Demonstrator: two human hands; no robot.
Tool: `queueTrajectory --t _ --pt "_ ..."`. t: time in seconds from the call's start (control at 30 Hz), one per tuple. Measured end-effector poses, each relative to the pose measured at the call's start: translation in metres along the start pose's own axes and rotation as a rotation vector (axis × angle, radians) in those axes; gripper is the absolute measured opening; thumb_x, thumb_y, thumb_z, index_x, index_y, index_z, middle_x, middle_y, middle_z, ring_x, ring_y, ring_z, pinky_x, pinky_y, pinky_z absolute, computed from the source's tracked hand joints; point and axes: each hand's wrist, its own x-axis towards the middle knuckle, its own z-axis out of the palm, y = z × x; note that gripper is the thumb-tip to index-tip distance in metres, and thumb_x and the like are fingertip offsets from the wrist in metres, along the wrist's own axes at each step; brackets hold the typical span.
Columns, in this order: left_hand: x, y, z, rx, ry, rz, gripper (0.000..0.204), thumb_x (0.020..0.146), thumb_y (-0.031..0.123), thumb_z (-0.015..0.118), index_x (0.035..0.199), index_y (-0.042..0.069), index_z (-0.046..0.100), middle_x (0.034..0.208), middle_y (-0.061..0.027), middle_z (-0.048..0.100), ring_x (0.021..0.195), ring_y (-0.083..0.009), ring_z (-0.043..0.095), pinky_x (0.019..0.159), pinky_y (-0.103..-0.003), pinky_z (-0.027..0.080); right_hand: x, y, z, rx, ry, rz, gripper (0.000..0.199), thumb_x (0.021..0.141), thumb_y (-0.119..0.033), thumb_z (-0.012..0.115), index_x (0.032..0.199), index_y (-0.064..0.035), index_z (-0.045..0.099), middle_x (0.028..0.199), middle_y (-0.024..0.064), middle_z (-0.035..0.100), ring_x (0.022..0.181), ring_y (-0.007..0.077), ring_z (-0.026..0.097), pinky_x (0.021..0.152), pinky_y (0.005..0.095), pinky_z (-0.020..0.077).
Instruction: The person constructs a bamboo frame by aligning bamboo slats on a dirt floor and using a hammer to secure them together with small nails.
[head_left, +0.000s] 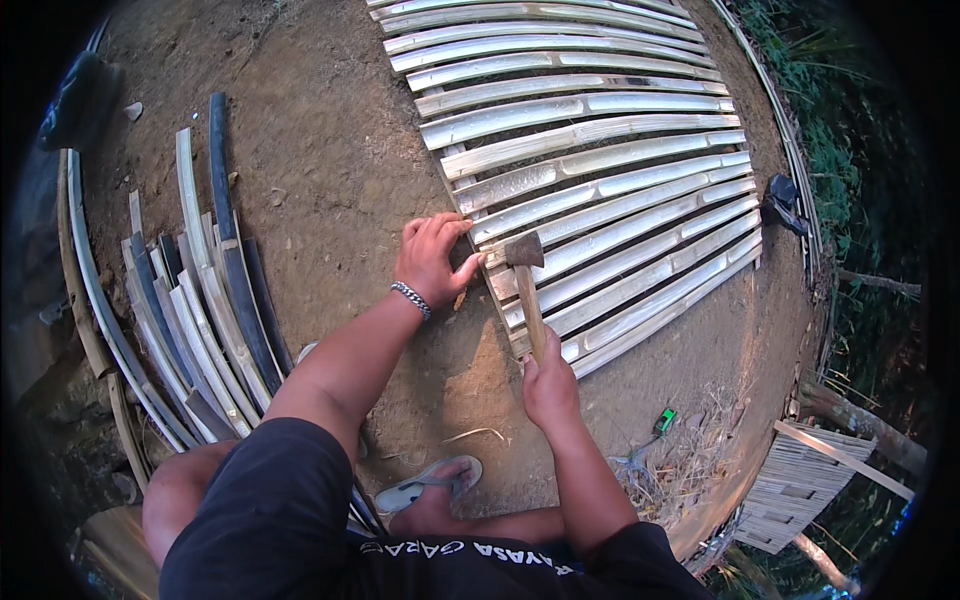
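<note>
At the far left a pile of loose bamboo strips [205, 300] lies on the dirt ground [330, 150], curved and stacked side by side. Next comes the left hand [432, 262], a metal bracelet [410, 299] on its wrist; its fingers [440, 228] are lightly spread and pressed flat on the left edge of the bamboo panel [600, 190], thumb pointing toward the hammer head. The hammer [526, 280] stands just right of that thumb, its head resting on the slats and its wooden handle running down toward the person. The right hand [550, 385] grips the handle's lower end, fingers wrapped tightly around it. Below, a foot in a sandal [430, 484] rests on the ground. Farther right lies a small green object [665, 420].
</note>
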Motion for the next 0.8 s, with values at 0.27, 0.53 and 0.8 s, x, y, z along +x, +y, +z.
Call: queueTrajectory --t 0.27,0.53,0.8 --pt "-0.003 -0.003 -0.001 0.017 -0.018 -0.002 0.047 0.081 0.035 0.078 0.118 0.013 0.062 0.118 -0.0064 0.062 0.113 -0.0236 0.059 0.104 -0.042 0.037 -0.007 -0.023 -0.028 -0.097 0.153 -0.229 0.057 0.098 -0.013 0.054 0.15 -0.0115 0.033 0.117 0.0293 0.064 0.103 0.0486 0.064 0.086 0.055 0.0513" --pt "-0.004 -0.007 -0.004 0.008 -0.018 -0.003 0.044 0.081 0.034 0.078 0.117 0.013 0.063 0.118 -0.0054 0.062 0.112 -0.0223 0.059 0.104 -0.041 0.037 -0.002 -0.032 -0.06 -0.226 0.134 -0.279 0.055 0.095 -0.011 0.058 0.146 -0.0045 0.037 0.104 0.0251 0.068 0.095 0.0459 0.066 0.082 0.0517 0.0533" --pt "-0.001 -0.003 -0.002 -0.006 -0.036 -0.011 0.043 0.083 0.035 0.076 0.118 0.014 0.063 0.119 -0.0052 0.062 0.113 -0.0225 0.059 0.105 -0.041 0.037 -0.002 -0.027 -0.064 -0.267 -0.078 -0.074 0.051 0.097 -0.013 0.058 0.144 -0.0095 0.04 0.11 0.0293 0.066 0.1 0.0499 0.064 0.084 0.0549 0.0513"
